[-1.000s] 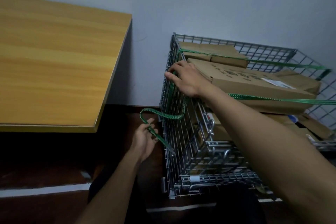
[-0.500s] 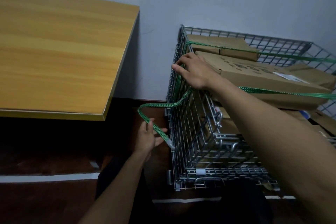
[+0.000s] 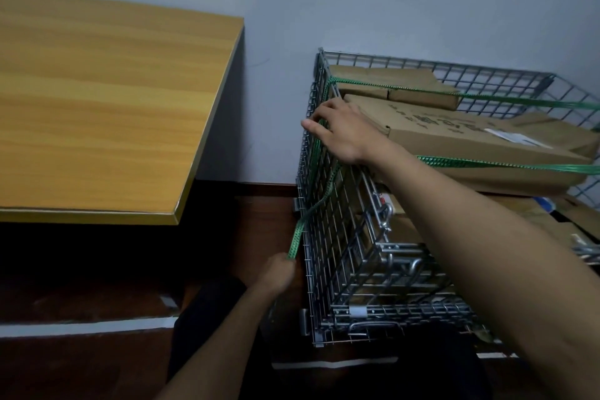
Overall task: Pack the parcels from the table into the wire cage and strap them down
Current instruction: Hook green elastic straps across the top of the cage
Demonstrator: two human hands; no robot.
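A wire cage (image 3: 328, 256) stands on the floor by the wall, filled with brown cardboard parcels (image 3: 461, 136). Green strap (image 3: 506, 166) runs taut across the parcel tops in two lines. One end comes over the cage's left rim and down its outer side. My left hand (image 3: 278, 271) grips that strap end low beside the cage, and the strap is stretched straight up from it. My right hand (image 3: 341, 130) rests on the cage's top left rim with fingers spread over the strap there.
A wooden table (image 3: 97, 114) with a bare top stands to the left, its corner close to the cage. Dark floor with white tape lines (image 3: 84, 328) lies between them. The grey wall is right behind the cage.
My left hand has pulled the strap end downward. The slack loop beside the cage is gone and the strap now runs straight. My right hand has stayed on the rim.
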